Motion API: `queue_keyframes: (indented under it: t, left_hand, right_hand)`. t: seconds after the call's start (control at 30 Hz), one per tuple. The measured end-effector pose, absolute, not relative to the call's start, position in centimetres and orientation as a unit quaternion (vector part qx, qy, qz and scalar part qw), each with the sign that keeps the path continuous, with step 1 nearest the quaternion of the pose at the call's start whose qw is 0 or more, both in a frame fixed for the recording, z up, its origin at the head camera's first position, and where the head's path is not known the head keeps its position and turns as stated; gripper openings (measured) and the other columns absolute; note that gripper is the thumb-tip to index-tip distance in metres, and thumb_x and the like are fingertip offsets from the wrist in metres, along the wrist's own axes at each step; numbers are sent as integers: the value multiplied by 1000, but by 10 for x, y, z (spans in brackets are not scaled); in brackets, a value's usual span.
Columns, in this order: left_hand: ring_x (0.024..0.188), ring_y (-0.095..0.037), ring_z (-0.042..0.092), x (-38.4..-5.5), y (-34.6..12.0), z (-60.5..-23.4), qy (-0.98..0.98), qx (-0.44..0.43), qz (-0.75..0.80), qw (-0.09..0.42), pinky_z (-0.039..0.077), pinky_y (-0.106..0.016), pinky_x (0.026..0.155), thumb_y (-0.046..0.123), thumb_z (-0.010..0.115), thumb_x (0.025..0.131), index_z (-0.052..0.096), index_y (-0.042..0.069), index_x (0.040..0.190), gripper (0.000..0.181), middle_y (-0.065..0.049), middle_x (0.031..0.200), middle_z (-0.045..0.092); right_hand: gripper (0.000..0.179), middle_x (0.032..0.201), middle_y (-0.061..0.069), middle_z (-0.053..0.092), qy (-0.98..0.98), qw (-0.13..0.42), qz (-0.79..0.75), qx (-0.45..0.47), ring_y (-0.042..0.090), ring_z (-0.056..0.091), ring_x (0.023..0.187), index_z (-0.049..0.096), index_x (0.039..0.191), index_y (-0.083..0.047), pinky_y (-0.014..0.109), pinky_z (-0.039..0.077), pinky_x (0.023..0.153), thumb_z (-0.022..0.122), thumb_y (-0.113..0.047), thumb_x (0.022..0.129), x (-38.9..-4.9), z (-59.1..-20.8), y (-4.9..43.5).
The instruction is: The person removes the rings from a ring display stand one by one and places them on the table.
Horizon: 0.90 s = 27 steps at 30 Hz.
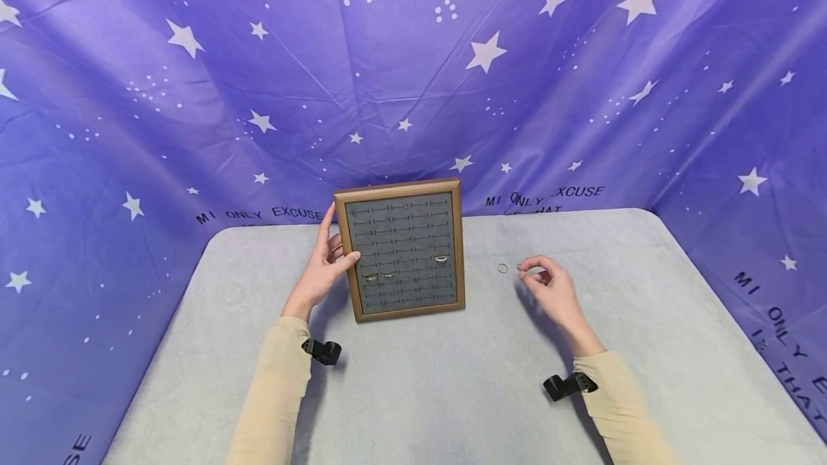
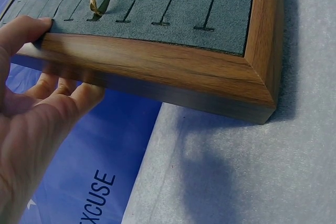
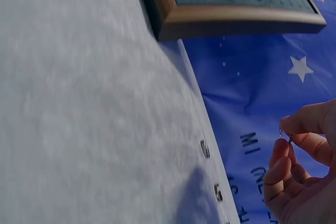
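Cream sleeves [image 1: 268, 393] lay nearest the camera. Your left hand [image 1: 321, 270] grasped the left side of a tilted, wood-framed ring tray [image 1: 459, 257], its long axis rising from the tabletop [image 1: 452, 386], with room nearer you. Well right, your right hand [image 1: 551, 293] pinched a tiny ring [image 3: 281, 131]; one loose ring [image 1: 498, 268] lay between hand and tray.

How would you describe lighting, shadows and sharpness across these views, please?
Head: fairly even light, with soft shadows beside both sleeves on the table; left wrist: a pale sheen on the wooden frame near the left hand, and a dark shadow below; right wrist: the table looks slightly blurred, and the small ring in the right hand is hard to make out.
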State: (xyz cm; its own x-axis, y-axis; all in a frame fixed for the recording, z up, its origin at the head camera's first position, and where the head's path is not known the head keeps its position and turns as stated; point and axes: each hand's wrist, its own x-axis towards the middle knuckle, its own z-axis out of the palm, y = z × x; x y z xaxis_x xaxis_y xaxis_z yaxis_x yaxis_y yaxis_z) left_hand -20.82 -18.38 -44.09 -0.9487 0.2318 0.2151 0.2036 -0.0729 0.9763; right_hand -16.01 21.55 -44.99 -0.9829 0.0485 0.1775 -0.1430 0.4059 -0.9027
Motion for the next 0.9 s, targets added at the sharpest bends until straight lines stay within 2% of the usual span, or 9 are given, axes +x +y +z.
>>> queue_keyframes:
  t: [0.2,0.3,0.47,0.7,0.9]
  left_hand:
    - [111,-24,57,-208,-185,-441,682,157,715,12,50,-31,90,-12,58,89,4,38,155,99,-30,135,45]
    - [112,-24,57,-208,-185,-441,684,153,713,17,50,-32,90,-11,58,90,5,41,154,99,-28,137,45]
    - [114,-28,55,-208,-186,-441,687,149,711,18,50,-33,90,-11,58,90,7,44,154,98,-26,137,46]
    - [113,-27,55,-209,-185,-441,681,149,717,20,50,-32,90,-13,57,90,5,41,155,99,-27,137,45]
    - [111,-22,57,-208,-184,-441,676,148,722,22,51,-31,89,-13,57,90,2,37,155,99,-29,137,44]
  right_hand:
    - [13,85,27,62,-836,74,544,9,19,55,51,61,100,10,27,45,39,63,6,88,-162,-454,234]
    - [14,81,26,63,-839,70,540,-3,18,53,47,61,102,9,29,44,37,62,4,89,-163,-457,245]
    - [14,88,20,62,-855,90,510,-18,13,56,55,62,103,6,24,45,41,63,-2,91,-168,-469,264]
    - [12,88,26,62,-864,108,492,-15,13,57,55,62,100,5,24,45,41,62,-1,90,-172,-475,280]
    - [9,97,20,62,-879,126,460,-3,-1,56,64,64,95,5,19,44,48,63,-1,89,-179,-481,289]
